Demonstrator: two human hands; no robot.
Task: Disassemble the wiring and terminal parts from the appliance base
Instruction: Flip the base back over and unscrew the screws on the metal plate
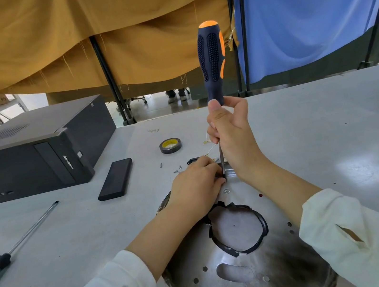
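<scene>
The appliance base, a round metal plate with a large central hole rimmed in black, is laid at six o'clock on the grey table, its near edge cut off by the bottom of the frame. At its far rim, toward twelve o'clock, a small dark terminal part is pinched by the curled fingers of the left hand; exactly what is gripped cannot be made out, as the fingers cover it. The orange and black screwdriver is held upright by the right hand, fingers wrapped low on the handle and upper shaft, with the tip set down right beside the left fingertips. Thin yellowish wiring is seen just beyond the hands.

Open tabletop is left at three o'clock. Loose screws are scattered just left of the terminal, and a tape roll lies at eleven o'clock. At nine o'clock a second screwdriver is laid diagonally, and a flat black slab is placed beyond it. A black computer case is set at ten o'clock. The far edge is closed off by mustard curtains and blue curtains
</scene>
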